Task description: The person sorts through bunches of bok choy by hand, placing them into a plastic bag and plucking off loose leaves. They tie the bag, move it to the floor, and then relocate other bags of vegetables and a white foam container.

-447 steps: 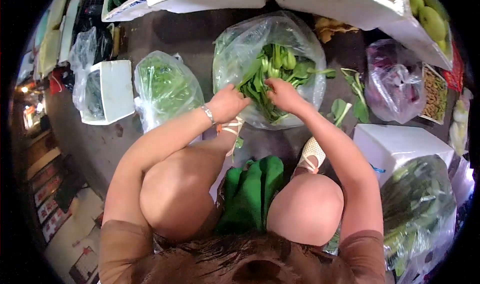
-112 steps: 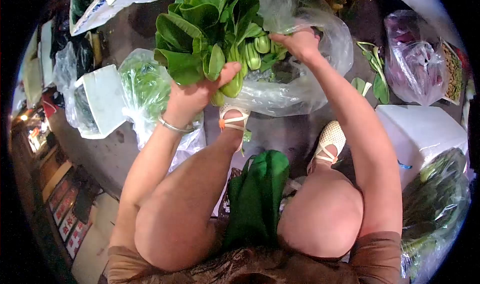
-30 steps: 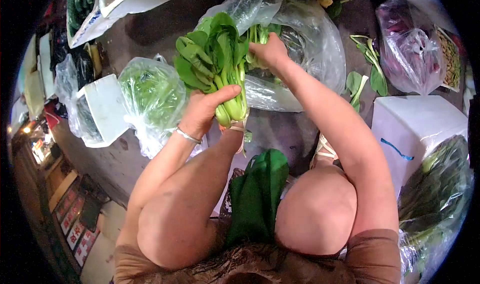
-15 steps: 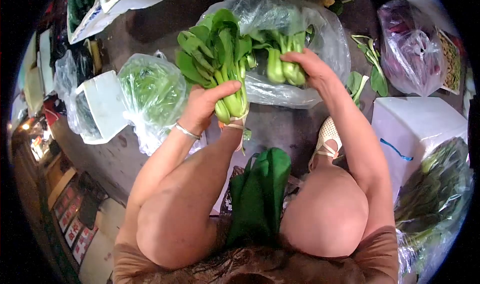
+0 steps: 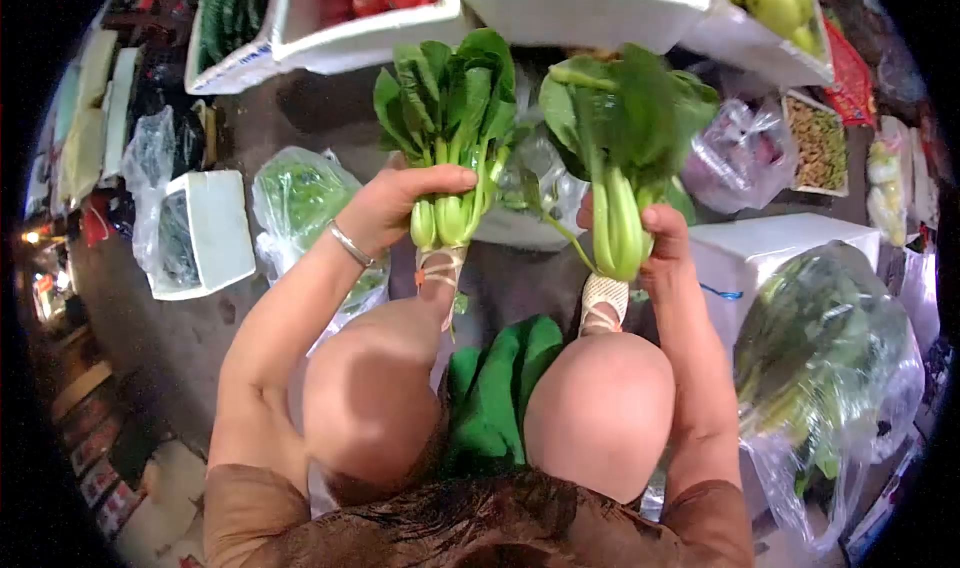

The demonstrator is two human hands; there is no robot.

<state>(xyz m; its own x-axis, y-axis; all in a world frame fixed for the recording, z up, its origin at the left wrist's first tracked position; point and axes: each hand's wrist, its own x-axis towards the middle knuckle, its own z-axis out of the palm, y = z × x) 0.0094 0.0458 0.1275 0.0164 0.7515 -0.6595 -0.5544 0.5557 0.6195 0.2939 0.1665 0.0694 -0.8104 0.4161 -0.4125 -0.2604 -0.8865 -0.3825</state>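
Note:
My left hand (image 5: 400,203) is closed round the stalks of several bok choy (image 5: 450,118), leaves pointing away from me and pale bases toward me. To the right, my right hand (image 5: 665,243) grips one bok choy (image 5: 618,223) by its thick base; its leaves are blurred at the top. A loose stalk (image 5: 568,240) hangs off beside it on the left. Both bunches are held up in front of my knees, apart from each other. Behind them lies a clear plastic bag (image 5: 515,226), partly hidden by the greens.
White foam boxes (image 5: 590,8) of produce line the far side. On the left are a bag of greens (image 5: 300,193) and a white foam box (image 5: 225,228). On the right stand a white box (image 5: 790,238), a large bag of leafy vegetables (image 5: 830,338) and a purple bag (image 5: 745,153).
My right hand has lifted its bok choy off the clear bag and brought it nearer, leaves now upright. My left hand still holds its bunch. The view has tilted up, showing the far boxes.

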